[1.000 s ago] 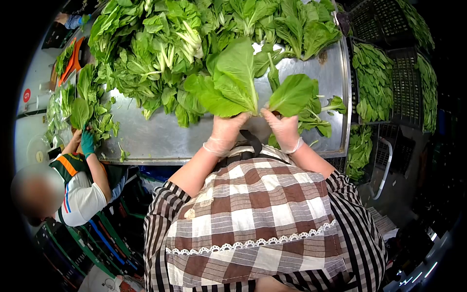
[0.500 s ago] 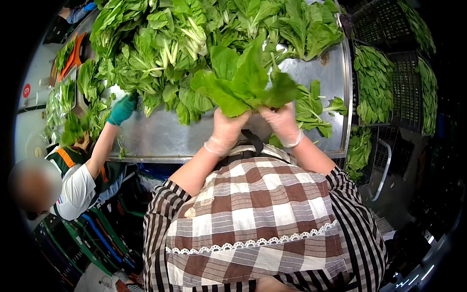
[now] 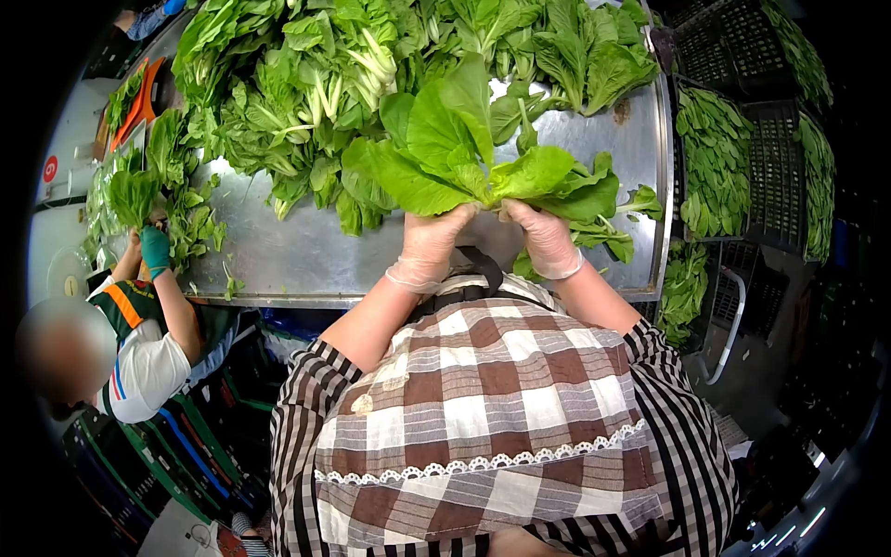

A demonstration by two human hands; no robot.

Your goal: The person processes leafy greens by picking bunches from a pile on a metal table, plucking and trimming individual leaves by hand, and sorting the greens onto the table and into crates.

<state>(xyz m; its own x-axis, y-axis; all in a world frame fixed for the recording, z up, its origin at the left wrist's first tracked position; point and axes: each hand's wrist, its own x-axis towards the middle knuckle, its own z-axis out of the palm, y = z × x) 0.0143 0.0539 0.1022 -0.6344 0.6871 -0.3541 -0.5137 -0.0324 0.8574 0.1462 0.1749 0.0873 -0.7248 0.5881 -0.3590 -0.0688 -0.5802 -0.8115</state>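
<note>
Between my two hands, over the near part of the metal table (image 3: pixel 353 265), is a head of leafy greens (image 3: pixel 455 153) with its leaves fanned out away from me. My left hand (image 3: pixel 434 243), in a clear glove, is closed on the base of the bunch from the left. Also gloved, my right hand (image 3: pixel 546 239) pinches the base from the right side. The fingertips are partly hidden by leaves. Past the bunch lies a big pile of the same greens (image 3: pixel 278 102). Loose leaves (image 3: pixel 603 227) rest on the metal just beyond my right hand.
Black crates of greens (image 3: pixel 713 162) stand beyond the table's right edge. At left, a co-worker's green-gloved hand (image 3: pixel 155 251) is at a bunch. Near that person are an orange tray (image 3: pixel 139 111) and scattered leaves (image 3: pixel 190 223). A curved metal handle (image 3: pixel 729 325) is at lower right.
The leaves in my hands have spread wider, and my right hand has shifted slightly right and down. The co-worker's gloved hand has drawn back left from the pile to a bunch.
</note>
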